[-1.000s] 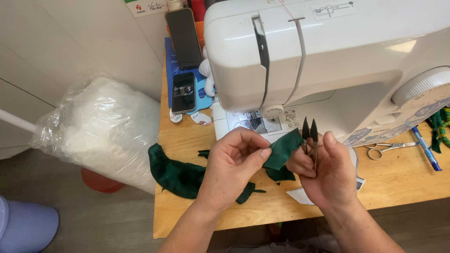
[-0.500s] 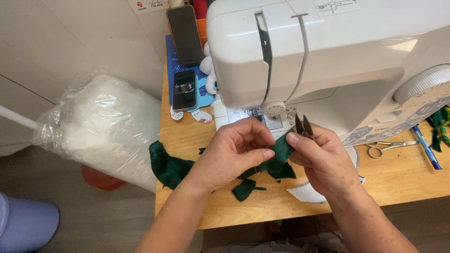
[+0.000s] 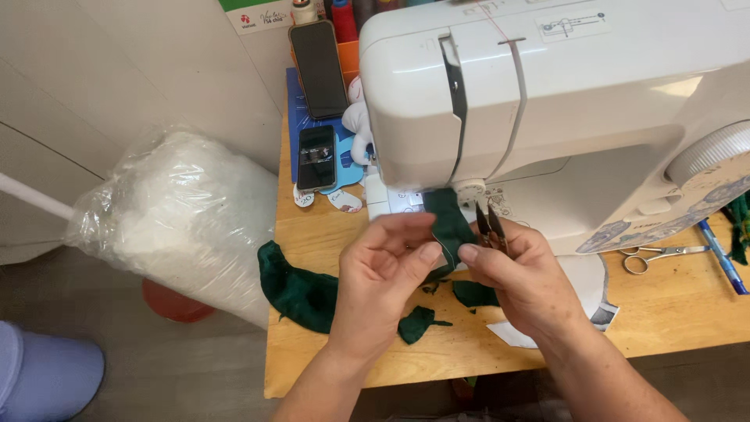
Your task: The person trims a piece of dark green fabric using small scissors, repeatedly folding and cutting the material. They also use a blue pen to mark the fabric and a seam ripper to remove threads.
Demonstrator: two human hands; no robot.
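Both my hands pinch one small dark green fabric piece point(image 3: 447, 223) just below the head of a white sewing machine point(image 3: 547, 101). My left hand point(image 3: 387, 273) grips its left edge between thumb and fingers. My right hand point(image 3: 519, 273) holds its right edge and also carries small thread snips point(image 3: 491, 223), blades pointing up. Under my hands lie more dark green fabric pieces point(image 3: 301, 291) and scraps point(image 3: 418, 322) on the wooden table point(image 3: 672, 309).
A clear plastic bag of white stuffing point(image 3: 180, 219) stands left of the table. Two phones point(image 3: 316, 156) lie on a blue sheet behind. Silver scissors point(image 3: 652, 256) and a blue pen point(image 3: 723, 256) rest at right. White paper pattern pieces point(image 3: 590, 301) lie under the machine.
My hands have lifted the green piece closer to the needle area and the view has shifted nearer. The snips stay in my right hand.
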